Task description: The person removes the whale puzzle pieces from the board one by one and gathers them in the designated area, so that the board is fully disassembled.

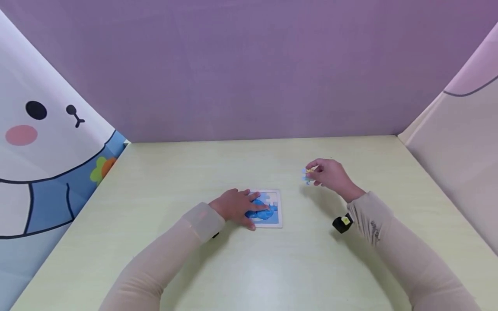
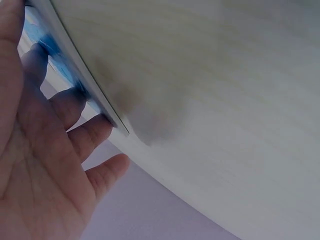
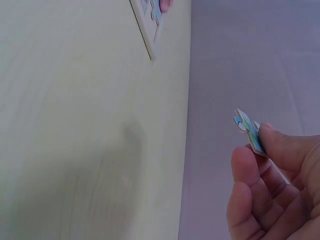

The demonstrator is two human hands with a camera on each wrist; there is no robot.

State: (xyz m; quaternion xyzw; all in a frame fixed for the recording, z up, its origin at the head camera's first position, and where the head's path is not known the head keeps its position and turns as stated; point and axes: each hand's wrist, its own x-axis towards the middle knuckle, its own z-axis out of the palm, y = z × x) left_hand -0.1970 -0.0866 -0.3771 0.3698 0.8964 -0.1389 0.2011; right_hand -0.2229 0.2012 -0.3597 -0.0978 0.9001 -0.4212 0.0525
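While the left hand (image 1: pixel 235 206) rests, fingers spread, on a white-framed blue jigsaw puzzle (image 1: pixel 272 218) lying on the pale wood-grain tabletop (image 1: pixel 264 272), the right hand (image 1: pixel 330 175), at the puzzle's two o'clock, pinches at least one blue-and-green jigsaw piece (image 3: pixel 251 136) between thumb and curled fingers.

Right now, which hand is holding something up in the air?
The right hand: it pinches at least one raised jigsaw piece, while the left hand rests spread on the framed jigsaw puzzle.
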